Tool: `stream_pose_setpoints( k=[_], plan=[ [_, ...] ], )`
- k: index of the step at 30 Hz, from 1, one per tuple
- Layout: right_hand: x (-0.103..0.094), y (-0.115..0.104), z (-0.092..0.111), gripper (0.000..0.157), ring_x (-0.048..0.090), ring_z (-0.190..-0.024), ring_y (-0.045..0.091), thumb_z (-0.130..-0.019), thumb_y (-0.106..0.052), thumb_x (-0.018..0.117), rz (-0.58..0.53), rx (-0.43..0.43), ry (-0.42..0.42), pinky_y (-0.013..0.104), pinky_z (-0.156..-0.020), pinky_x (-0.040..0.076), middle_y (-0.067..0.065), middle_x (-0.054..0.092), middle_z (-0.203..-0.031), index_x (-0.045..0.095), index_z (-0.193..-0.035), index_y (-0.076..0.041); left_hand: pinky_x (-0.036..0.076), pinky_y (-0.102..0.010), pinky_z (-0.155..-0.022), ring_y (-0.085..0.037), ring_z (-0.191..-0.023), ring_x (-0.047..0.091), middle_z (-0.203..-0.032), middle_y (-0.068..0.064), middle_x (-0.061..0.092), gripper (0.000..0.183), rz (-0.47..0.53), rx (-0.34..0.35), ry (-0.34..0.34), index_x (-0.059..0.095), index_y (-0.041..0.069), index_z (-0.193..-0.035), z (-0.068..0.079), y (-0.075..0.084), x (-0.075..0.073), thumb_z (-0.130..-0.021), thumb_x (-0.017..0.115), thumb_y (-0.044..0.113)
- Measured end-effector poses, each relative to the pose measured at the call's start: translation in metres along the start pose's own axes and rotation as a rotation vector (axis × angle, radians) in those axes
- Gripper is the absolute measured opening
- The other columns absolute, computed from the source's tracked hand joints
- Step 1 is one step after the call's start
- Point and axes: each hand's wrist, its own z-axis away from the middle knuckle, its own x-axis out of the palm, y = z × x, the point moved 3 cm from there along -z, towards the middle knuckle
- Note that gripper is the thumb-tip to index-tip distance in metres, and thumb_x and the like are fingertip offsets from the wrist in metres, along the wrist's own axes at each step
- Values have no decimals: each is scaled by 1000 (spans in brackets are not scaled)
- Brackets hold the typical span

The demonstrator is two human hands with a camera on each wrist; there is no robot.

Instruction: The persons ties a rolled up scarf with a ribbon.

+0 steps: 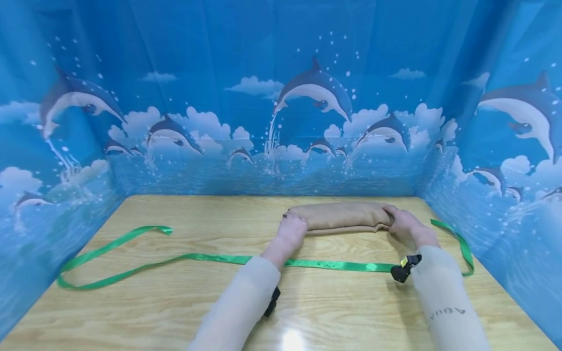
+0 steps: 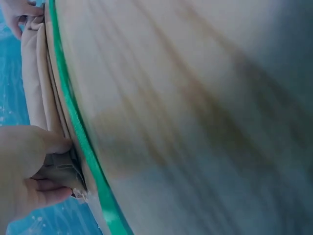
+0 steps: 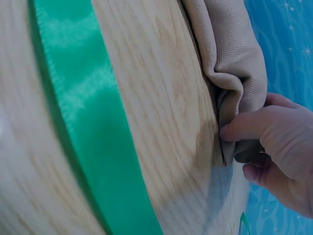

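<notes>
A tan cloth [image 1: 342, 216], folded into a long thick roll, lies crosswise near the back of the table. My left hand [image 1: 291, 230] grips its left end; in the left wrist view, thumb and fingers pinch the layered cloth [image 2: 35, 88] there. At the opposite end, my right hand [image 1: 406, 225] holds the roll, with the thumb on the near side of the cloth [image 3: 239, 49] in the right wrist view. Between the roll and the table's front, a green satin ribbon [image 1: 333, 264] runs beneath both forearms.
On the left the ribbon loops back on itself, and its right end curls toward the table's rear right. The wooden table [image 1: 145, 312] is enclosed at the back and sides by a blue dolphin-print curtain [image 1: 210, 58]. Black wrist cameras [image 1: 400, 273] hang under the sleeves.
</notes>
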Motion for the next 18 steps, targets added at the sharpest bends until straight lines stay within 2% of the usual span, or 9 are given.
stream_pose_setpoints(
  k=[8, 11, 18],
  plan=[
    [0, -5, -1, 50, 48, -106, 55, -87, -4, 51, 91, -28, 66, 61, -89, 40, 38, 52, -116, 38, -133, 9, 53, -40, -75, -27, -94, 63, -103, -11, 68, 18, -44, -13, 14, 72, 13, -99, -2, 9, -3, -87, 59, 11],
    [1, -6, -2, 42, 52, -102, 54, -90, -5, 46, 110, -27, 71, 60, -86, 42, 37, 56, -109, 41, -128, 10, 53, -42, -75, -31, -96, 63, -104, -12, 68, 19, -65, -4, -2, 72, 13, -100, -2, 11, -2, -89, 56, 12],
    [2, -4, -5, 31, 53, -101, 51, -93, -5, 40, 156, -25, 56, 57, -83, 44, 34, 57, -106, 49, -119, 11, 53, -38, -79, -27, -100, 61, -109, -7, 66, 20, -76, 25, -80, 70, 16, -106, -4, 9, -1, -91, 57, 17]
  ],
)
